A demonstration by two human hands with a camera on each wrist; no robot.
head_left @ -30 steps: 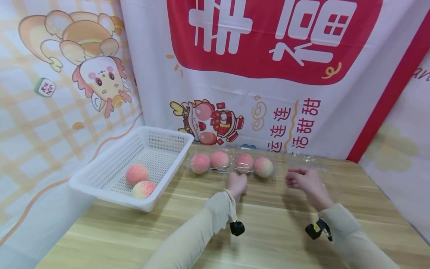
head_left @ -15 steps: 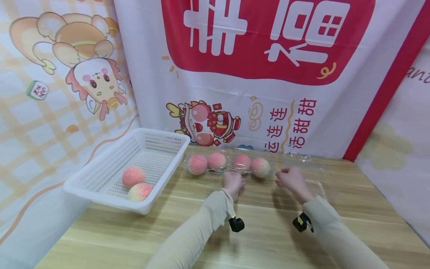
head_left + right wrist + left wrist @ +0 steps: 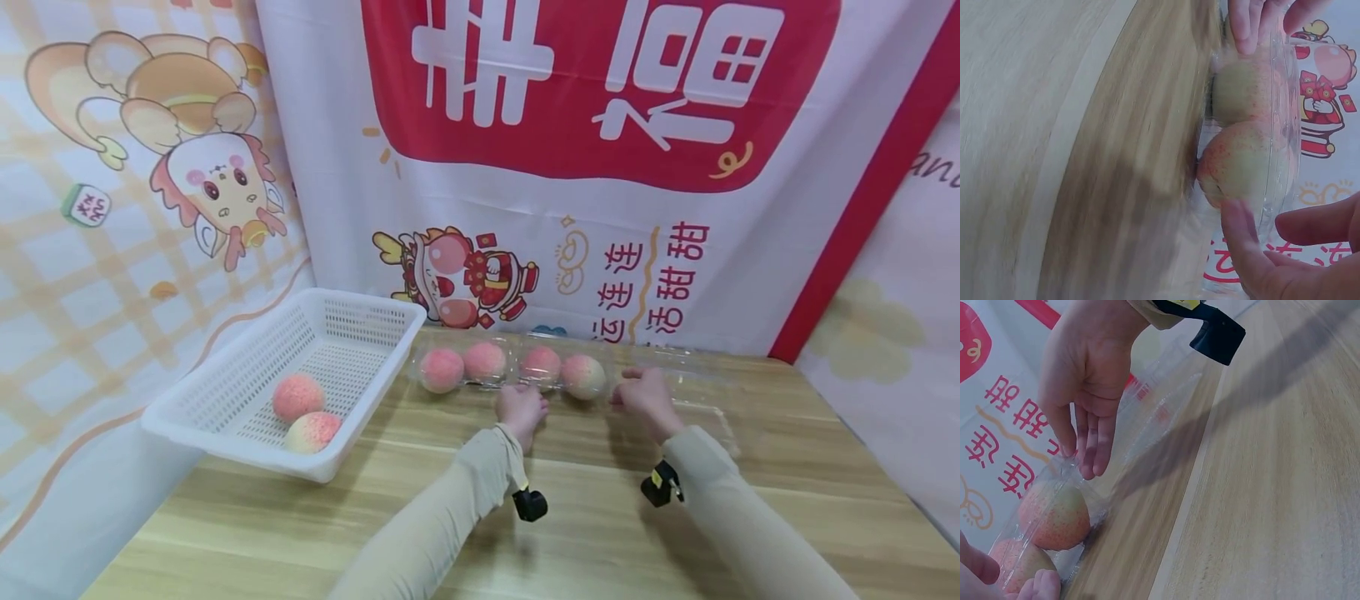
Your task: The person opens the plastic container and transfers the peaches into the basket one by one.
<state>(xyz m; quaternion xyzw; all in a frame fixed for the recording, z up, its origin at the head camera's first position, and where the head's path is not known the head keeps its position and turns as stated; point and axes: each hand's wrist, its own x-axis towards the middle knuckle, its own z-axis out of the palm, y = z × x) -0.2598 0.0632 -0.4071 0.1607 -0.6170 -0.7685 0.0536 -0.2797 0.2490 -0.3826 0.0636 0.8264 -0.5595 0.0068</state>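
Pink-and-cream peaches sit in pairs inside two clear plastic boxes along the back of the table. My left hand (image 3: 522,411) holds the front edge of the right-hand box (image 3: 1280,181) near its left end, its thumb and fingers on either side in the left wrist view. At the other end of that box, my right hand (image 3: 648,400) pinches the corner, with the thumb at the rim and the fingers on the front wall. Inside lie a pinker peach (image 3: 540,367) and a paler peach (image 3: 1055,515). The left-hand box (image 3: 487,385) holds a peach (image 3: 442,370) and another peach (image 3: 486,362).
A white perforated basket (image 3: 375,412) stands at the left with a pink peach (image 3: 297,397) and a cream-and-pink peach (image 3: 313,432) in it. Another clear plastic box (image 3: 708,392), with no peach in it, lies right of my right hand. A printed cloth (image 3: 675,187) hangs behind the table.
My right hand has moved left, from beside the peach-free box to the right end of the filled box. My left hand stays at that box's front edge.
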